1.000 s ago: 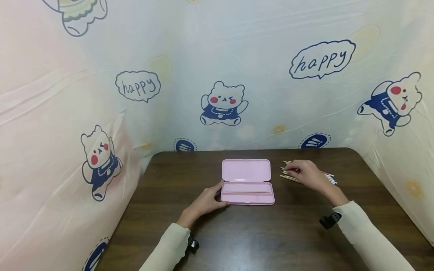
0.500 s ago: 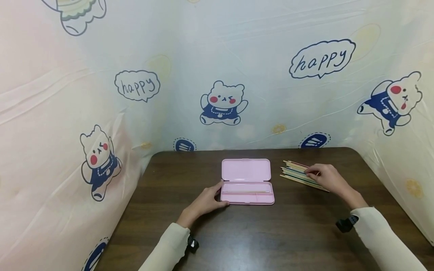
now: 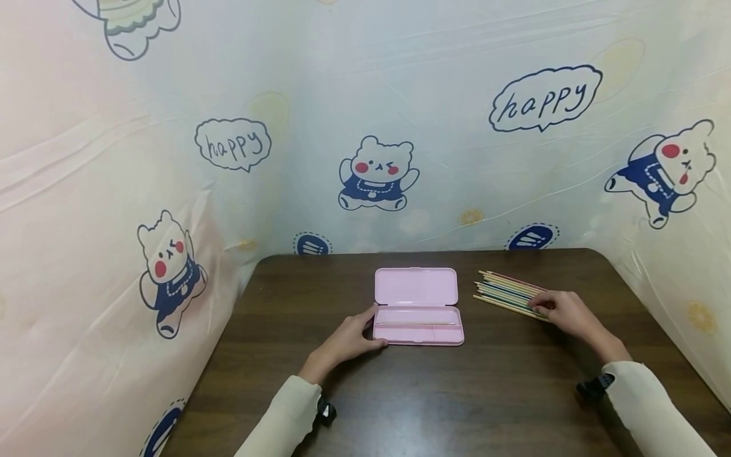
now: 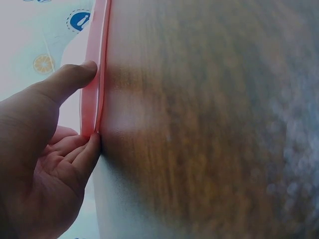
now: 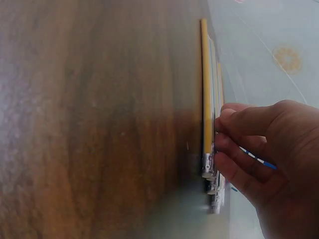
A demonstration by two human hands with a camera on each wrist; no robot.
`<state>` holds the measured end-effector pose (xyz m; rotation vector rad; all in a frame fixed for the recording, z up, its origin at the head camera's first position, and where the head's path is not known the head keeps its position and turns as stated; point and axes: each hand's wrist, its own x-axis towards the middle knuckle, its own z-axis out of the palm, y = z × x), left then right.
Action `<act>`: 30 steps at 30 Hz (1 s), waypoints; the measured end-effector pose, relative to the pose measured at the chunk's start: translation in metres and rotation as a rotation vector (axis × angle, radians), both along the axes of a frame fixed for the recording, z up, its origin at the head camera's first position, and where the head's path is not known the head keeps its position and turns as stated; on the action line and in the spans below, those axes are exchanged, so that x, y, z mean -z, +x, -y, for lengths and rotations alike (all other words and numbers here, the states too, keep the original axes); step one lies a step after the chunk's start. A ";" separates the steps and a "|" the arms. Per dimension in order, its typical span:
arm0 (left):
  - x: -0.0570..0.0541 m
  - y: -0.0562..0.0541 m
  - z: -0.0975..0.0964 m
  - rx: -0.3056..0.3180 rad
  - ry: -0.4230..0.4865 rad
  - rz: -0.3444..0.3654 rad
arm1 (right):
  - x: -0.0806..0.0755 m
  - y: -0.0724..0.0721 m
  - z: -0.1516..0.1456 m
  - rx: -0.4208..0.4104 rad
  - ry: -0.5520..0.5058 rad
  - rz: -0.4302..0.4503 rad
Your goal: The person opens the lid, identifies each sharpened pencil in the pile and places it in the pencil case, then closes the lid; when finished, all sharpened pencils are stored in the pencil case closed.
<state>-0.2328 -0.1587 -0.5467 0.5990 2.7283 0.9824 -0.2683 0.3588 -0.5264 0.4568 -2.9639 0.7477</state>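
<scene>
An open pink pencil case (image 3: 419,344) lies on the table with its lid tipped back. One thin pencil (image 3: 417,323) rests inside it lengthwise. My left hand (image 3: 345,337) holds the case's left end; in the left wrist view the thumb and fingers bear on its pink edge (image 4: 91,104). To the right of the case, several pencils (image 3: 505,297) lie side by side in a slanted bundle. My right hand (image 3: 573,315) is at their right end, its fingers pinching a pencil near the metal eraser ends (image 5: 207,167). A blue-and-white pencil end (image 5: 256,157) shows between those fingers.
The dark wooden table (image 3: 434,400) has rounded far corners. Behind and beside it hangs a pale curtain (image 3: 457,127) printed with bears and the word "happy". Each wrist carries a small black camera, such as the right one (image 3: 594,387).
My right hand has slid right and toward me along the pencils, from their left tips to the eraser ends, uncovering more of them. The left hand and the case stay put.
</scene>
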 end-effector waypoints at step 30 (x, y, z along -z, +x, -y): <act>0.003 0.000 -0.001 -0.026 0.005 0.017 | -0.001 0.011 0.007 -0.025 0.100 -0.032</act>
